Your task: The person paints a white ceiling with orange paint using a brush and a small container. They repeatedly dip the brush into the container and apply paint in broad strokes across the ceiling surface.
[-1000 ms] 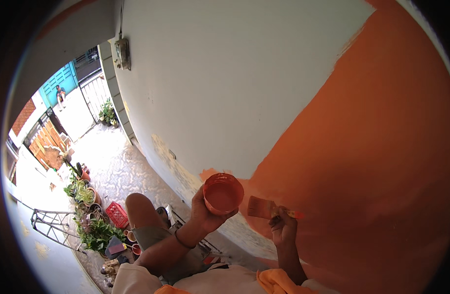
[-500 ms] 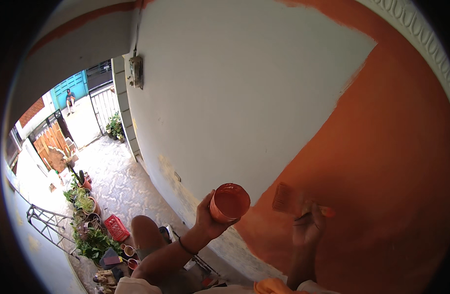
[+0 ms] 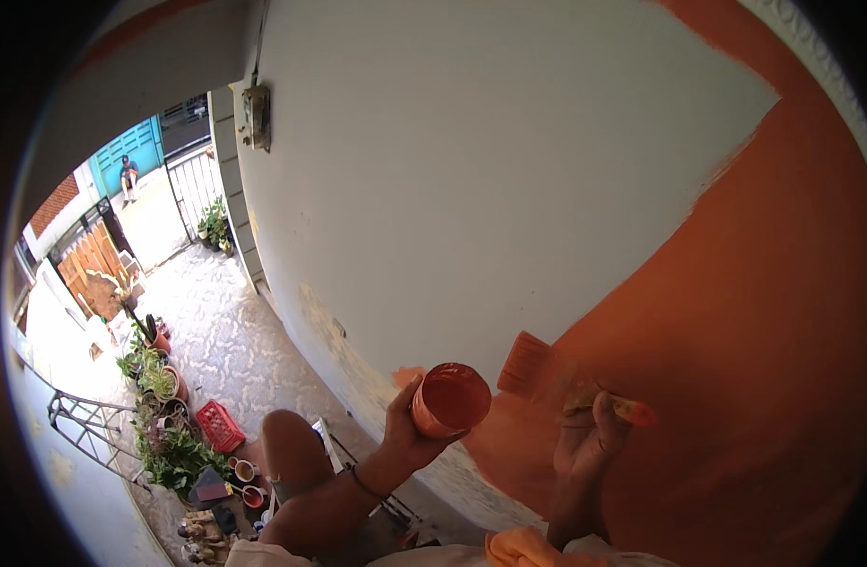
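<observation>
My left hand (image 3: 410, 439) is wrapped round the side of a paint cup (image 3: 451, 401), tilted so its red-orange inside shows. To the right, my right hand (image 3: 587, 442) grips the handle of a wide paintbrush (image 3: 526, 365) between thumb and fingers. The orange-coated bristles point left and lie over the border where orange paint (image 3: 717, 321) meets the pale wall (image 3: 490, 180). Whether they press on the wall is hard to tell. A small orange patch (image 3: 407, 376) shows on the wall just left of the cup.
Below on the left are potted plants (image 3: 169, 454), a red crate (image 3: 220, 426) and several small containers. A metal frame (image 3: 84, 425) leans at the far left. An electrical box (image 3: 256, 117) is fixed to the wall. Another person (image 3: 129, 180) sits far off by a blue gate.
The brush has moved a little left and up, its bristles now over the paint border. The view has shifted slightly. The orange patch left of the cup has come into sight.
</observation>
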### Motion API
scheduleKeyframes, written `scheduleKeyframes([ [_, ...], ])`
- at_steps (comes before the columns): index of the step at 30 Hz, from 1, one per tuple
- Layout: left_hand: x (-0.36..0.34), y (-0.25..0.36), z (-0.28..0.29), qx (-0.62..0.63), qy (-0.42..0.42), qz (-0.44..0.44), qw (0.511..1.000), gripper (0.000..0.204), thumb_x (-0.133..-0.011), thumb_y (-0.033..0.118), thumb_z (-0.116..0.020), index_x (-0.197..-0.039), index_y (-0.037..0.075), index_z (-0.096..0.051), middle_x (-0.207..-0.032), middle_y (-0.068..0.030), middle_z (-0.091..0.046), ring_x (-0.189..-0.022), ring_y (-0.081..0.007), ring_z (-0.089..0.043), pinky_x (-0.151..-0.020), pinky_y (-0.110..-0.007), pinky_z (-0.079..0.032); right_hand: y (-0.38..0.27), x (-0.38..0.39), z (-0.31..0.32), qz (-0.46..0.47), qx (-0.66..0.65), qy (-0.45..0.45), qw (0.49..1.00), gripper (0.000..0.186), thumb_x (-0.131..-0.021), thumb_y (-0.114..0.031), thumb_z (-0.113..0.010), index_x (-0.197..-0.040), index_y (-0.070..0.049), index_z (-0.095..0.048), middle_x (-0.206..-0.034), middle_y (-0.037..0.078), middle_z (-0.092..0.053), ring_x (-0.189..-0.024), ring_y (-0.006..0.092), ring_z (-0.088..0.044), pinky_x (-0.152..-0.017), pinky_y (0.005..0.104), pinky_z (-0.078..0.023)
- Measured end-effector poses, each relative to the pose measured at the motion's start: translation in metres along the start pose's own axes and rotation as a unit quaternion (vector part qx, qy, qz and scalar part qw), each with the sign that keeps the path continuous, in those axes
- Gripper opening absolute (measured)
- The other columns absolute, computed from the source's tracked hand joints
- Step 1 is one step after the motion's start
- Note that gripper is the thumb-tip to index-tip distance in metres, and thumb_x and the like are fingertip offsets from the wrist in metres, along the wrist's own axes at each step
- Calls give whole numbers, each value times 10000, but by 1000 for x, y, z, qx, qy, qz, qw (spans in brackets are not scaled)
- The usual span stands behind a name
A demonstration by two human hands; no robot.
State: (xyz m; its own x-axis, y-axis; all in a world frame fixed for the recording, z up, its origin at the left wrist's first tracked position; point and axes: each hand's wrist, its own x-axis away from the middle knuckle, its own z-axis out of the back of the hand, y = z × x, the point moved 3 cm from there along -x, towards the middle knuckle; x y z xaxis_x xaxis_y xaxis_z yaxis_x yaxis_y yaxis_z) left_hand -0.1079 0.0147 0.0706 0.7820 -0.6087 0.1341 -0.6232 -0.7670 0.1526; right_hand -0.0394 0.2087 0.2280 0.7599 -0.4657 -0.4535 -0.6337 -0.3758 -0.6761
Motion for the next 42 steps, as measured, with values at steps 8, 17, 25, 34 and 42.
scheduleKeyframes([
  [8, 18, 3, -3, 44, 68, -20, 997, 518, -1088, 532, -494, -1478, 200, -570, -1499, -74, -597, -1352, -322, -599, -1059, -588, -532, 2, 41, 39, 85, 426, -86, 896, 148, -1011, -21, -721, -1152, 21, -706, -1059, 74, -698, -901, 118, -648, -807, 273, -549],
  [17, 25, 3, 4, 46, 80, -43, 995, 500, -1085, 497, -468, -1441, 173, -603, -1456, -88, -633, -1330, -326, -616, -1075, -599, -523, 152, 129, 144, -320, 417, -46, 849, 213, -1115, -223, -637, -1156, -20, -687, -831, 45, -684, -701, 89, -654, -627, 260, -504],
  [25, 30, 42, 13, 82, 1, -89, 993, 570, -1050, 508, -550, -1437, 93, -599, -1399, -163, -653, -1258, -390, -649, -1046, -540, -566, 264, 285, 141, -390, 405, -165, 811, 446, -1114, -193, -591, -1536, -124, -464, -1171, 99, -696, -987, 250, -738, -814, 341, -560],
  [34, 38, 60, 16, 120, -59, -102, 986, 564, -976, 454, -722, -1405, 100, -625, -1419, -154, -608, -1387, -359, -551, -1107, -560, -535, 271, 320, 106, -418, 426, -256, 761, 645, -1057, -69, -558, -1647, -80, -296, -1430, 224, -620, -1229, 442, -672, -970, 505, -536],
  [42, 31, 80, 32, 116, -67, -101, 986, 605, -990, 545, -671, -1452, 160, -600, -1472, -107, -614, -1391, -344, -575, -1123, -592, -519, 264, 319, 95, -352, 444, -273, 777, 506, -1101, -130, -530, -1572, -66, -356, -1478, 275, -565, -1255, 500, -639, -994, 505, -541],
])
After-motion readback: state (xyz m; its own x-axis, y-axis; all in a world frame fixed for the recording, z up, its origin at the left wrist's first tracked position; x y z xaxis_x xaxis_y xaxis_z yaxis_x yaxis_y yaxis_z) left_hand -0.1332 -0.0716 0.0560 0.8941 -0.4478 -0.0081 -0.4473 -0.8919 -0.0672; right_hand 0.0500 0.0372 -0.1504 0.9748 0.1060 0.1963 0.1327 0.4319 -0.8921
